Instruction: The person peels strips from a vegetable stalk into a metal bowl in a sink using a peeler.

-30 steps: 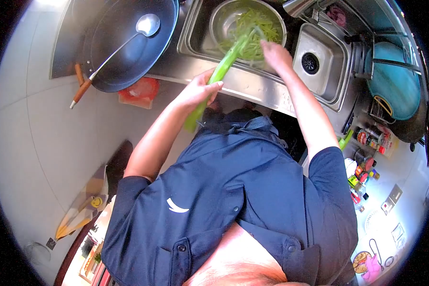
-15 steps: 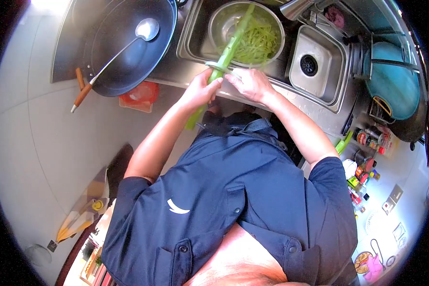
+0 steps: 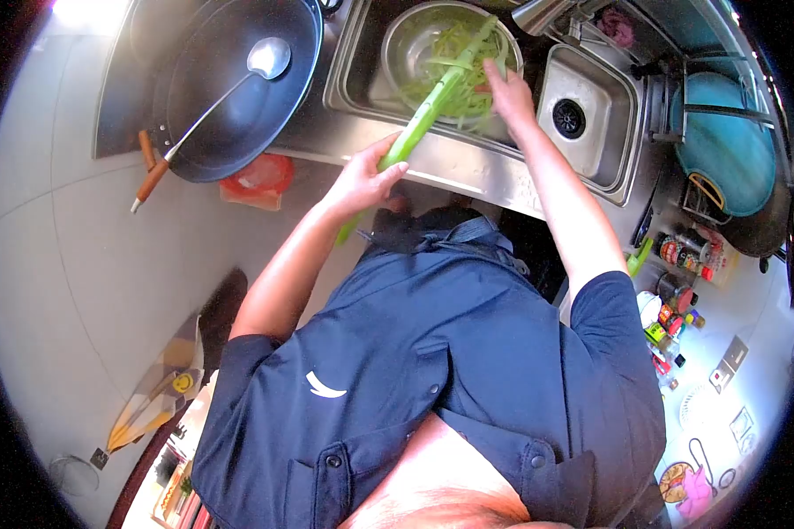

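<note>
My left hand (image 3: 370, 176) is closed around a long green stalk (image 3: 428, 110), which slants up and to the right over the sink edge. The stalk's upper end is above a metal bowl (image 3: 399, 55) holding thin green strips (image 3: 468, 104). My right hand (image 3: 510, 93) is at the bowl's right side, near the stalk's upper end, with its fingers closed on a tool too blurred to make out. A pale green sliver (image 3: 451, 63) lies across the stalk.
A dark wok (image 3: 229, 106) with a metal ladle (image 3: 268, 58) stands on the left. Right of the bowl is a small sink basin (image 3: 595, 145). Bottles (image 3: 670, 319) and a blue-green round board (image 3: 728, 145) are at the right. A red container (image 3: 260, 176) sits below the wok.
Since half a second ago, my right hand has moved from beside my left hand up along the stalk to the bowl. My left hand stays on the stalk, whose tilt has shifted rightward.
</note>
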A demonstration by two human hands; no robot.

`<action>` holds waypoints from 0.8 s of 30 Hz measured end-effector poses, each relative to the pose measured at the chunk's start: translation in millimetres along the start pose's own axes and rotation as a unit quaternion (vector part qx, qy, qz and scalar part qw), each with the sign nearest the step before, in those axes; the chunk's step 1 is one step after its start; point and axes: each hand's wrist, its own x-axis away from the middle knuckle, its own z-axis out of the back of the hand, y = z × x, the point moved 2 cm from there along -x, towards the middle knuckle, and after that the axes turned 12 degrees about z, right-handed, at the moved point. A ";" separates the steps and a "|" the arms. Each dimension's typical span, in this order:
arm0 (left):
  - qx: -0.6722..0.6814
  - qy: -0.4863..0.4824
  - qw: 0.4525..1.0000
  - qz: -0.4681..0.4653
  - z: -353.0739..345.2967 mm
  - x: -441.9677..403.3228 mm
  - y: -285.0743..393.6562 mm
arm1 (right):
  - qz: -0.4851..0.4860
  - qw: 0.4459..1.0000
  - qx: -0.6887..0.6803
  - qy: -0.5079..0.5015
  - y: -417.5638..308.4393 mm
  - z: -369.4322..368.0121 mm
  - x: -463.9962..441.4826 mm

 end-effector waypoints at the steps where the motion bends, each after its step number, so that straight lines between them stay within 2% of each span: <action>1: -0.001 -0.001 1.000 -0.001 1.0 -3.0 -2.5 | -0.070 0.993 -0.095 0.000 -41.6 1.2 27.2; 4: -0.108 0.044 0.990 -0.077 1.5 -10.6 -5.6 | -0.070 0.953 -0.288 0.058 -49.2 -23.0 33.6; 7: -0.117 0.016 0.991 -0.066 0.1 -7.7 -0.7 | -0.075 0.951 -0.298 0.028 -50.5 -23.8 33.8; 9: 0.013 -0.078 0.994 0.074 -0.9 -6.2 2.9 | -0.072 0.953 -0.293 0.033 -56.6 -20.7 36.9; 10: 0.014 -0.077 0.994 0.075 -1.5 -6.9 3.9 | -0.057 0.956 -0.287 0.020 -61.5 -18.6 38.4; 12: 0.098 -0.153 0.981 0.063 -4.0 -11.4 8.3 | -0.041 0.958 -0.283 0.006 -64.2 -18.2 37.4; 15: 0.133 -0.147 0.980 0.036 -3.4 -17.7 8.1 | -0.004 0.972 -0.233 -0.003 -60.1 -13.8 36.2; 16: 0.135 -0.144 0.980 0.036 -1.6 -21.0 7.2 | 0.007 0.985 -0.171 -0.007 -58.1 -11.0 38.3; 18: 0.044 -0.101 0.990 0.087 4.3 -29.1 4.5 | 0.056 0.997 -0.038 -0.023 -49.0 -6.9 42.9; 19: 0.048 -0.099 0.990 0.088 4.3 -29.9 6.5 | 0.058 0.997 -0.037 -0.027 -52.5 -7.9 51.2; 21: 0.037 -0.060 0.994 0.081 3.3 -31.8 11.9 | 0.025 0.991 -0.039 -0.126 -56.6 -13.2 73.9; 24: 0.061 -0.056 0.994 0.067 1.7 -35.3 11.1 | 0.202 0.969 -0.005 -0.142 -66.8 -31.5 103.9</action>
